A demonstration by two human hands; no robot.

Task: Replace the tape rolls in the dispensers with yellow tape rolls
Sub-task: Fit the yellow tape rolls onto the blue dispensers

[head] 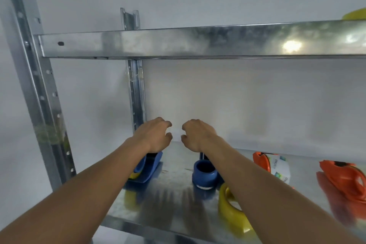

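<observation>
Head view: both bare arms reach forward over a metal shelf [178, 200]. Left hand [153, 135] and right hand [198, 134] hover side by side above the shelf, apart from each other, fingers loosely curled and holding nothing.

Below the left wrist sits a blue tape dispenser [149, 166] with a bit of yellow showing at its lower edge, partly hidden by the arm. Under the right wrist stands a second blue dispenser part [205, 173], a round blue core with a dark hollow top.

A loose yellow tape roll [231, 212] lies on the shelf just beside the right forearm, partly covered by it.

Further right are two orange dispensers: one [262, 161] carrying a white roll with printed lettering [282, 168], too blurred to read, and another [344, 178] at the frame's edge.

On the upper shelf [198, 42], at far right, a yellow object [355, 15] peeks above the rim.
</observation>
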